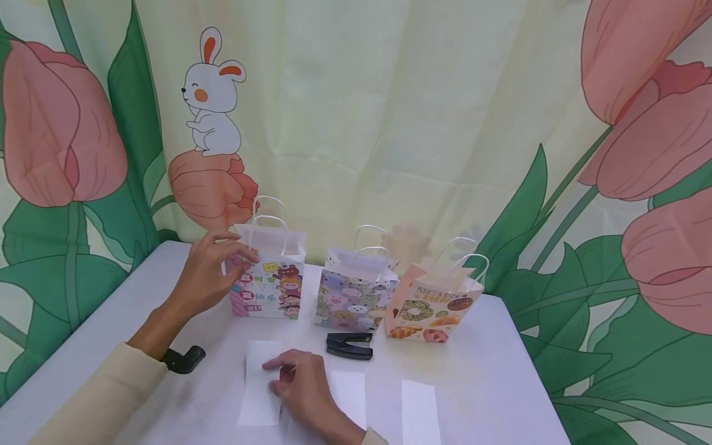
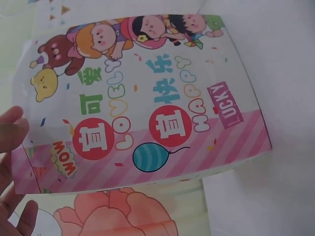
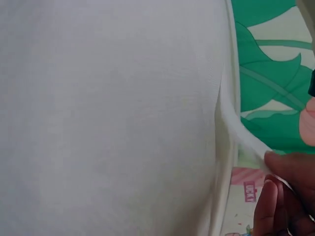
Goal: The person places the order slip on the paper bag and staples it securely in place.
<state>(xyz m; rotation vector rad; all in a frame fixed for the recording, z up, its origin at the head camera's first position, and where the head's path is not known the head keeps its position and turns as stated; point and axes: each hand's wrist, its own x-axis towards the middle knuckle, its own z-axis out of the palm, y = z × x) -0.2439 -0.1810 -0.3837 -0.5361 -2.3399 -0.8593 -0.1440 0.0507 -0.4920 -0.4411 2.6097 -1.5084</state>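
A white paper gift bag (image 1: 272, 284) with cartoon characters and a pink striped corner stands upright at the left of the row. My left hand (image 1: 208, 272) is at its upper left edge. In the left wrist view, fingers (image 2: 12, 132) lie on both sides of that bag's edge, pinching it. My right hand (image 1: 306, 386) is low over a white paper strip (image 1: 258, 398) in front of this bag. Seen from the right wrist, thumb and fingertips pinch the edge of a thin white strip (image 3: 251, 142), which bends up toward them.
A black stapler (image 1: 349, 346) lies before an animal-print paper bag (image 1: 356, 300). To its right stands a bread-print paper bag (image 1: 431, 309). Two more white paper strips lie near the front, one (image 1: 348, 395) partly behind my right forearm, another (image 1: 419, 411) further right. A printed curtain (image 1: 434, 123) hangs behind the table.
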